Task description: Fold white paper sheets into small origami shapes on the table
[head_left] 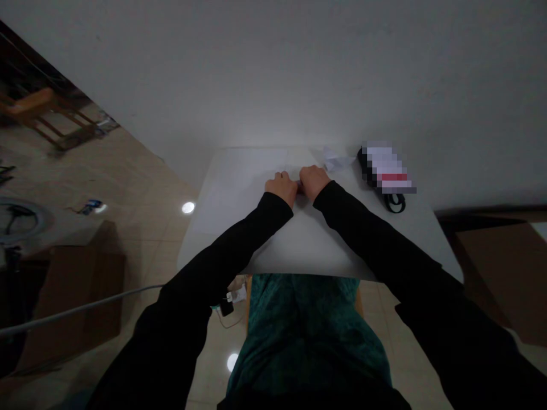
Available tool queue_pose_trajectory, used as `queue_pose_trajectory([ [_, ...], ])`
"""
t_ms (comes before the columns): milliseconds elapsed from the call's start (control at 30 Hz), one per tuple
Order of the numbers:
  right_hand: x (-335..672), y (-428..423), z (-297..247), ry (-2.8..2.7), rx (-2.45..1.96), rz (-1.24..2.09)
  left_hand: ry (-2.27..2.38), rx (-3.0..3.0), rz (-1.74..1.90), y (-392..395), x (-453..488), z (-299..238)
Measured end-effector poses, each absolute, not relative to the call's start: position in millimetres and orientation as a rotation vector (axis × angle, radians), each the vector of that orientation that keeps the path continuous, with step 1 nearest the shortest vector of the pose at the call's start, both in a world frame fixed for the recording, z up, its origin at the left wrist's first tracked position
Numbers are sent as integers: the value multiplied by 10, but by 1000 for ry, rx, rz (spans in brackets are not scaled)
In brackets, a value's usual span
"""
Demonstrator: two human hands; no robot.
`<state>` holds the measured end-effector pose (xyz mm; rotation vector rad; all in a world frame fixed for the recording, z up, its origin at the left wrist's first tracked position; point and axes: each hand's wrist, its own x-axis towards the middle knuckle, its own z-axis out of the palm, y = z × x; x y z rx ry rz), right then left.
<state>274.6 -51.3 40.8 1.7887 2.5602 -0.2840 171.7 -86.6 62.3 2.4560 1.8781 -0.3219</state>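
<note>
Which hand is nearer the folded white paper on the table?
Right hand: nearer, just short of the folded white paper, on its near left. Left hand: farther, beyond the right hand.

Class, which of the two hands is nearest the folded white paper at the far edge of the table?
The right hand is nearest the folded white paper; the left hand lies farther off, on the other side of the right hand.

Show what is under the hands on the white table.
A pale sheet, perhaps paper, shows at the fingers of the left hand and right hand on the white table; the hands cover the rest.
</note>
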Motion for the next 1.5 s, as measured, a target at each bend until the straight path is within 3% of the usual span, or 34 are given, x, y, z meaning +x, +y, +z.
queue_pose_trajectory([
  [967, 2711, -702, 508, 2429, 2022, -150, 1958, 2422, -192, -855, 1659, 681],
  [1500, 2850, -555, 557, 2458, 1957, -401, 1763, 2253, 128, -546, 1381, 451],
])
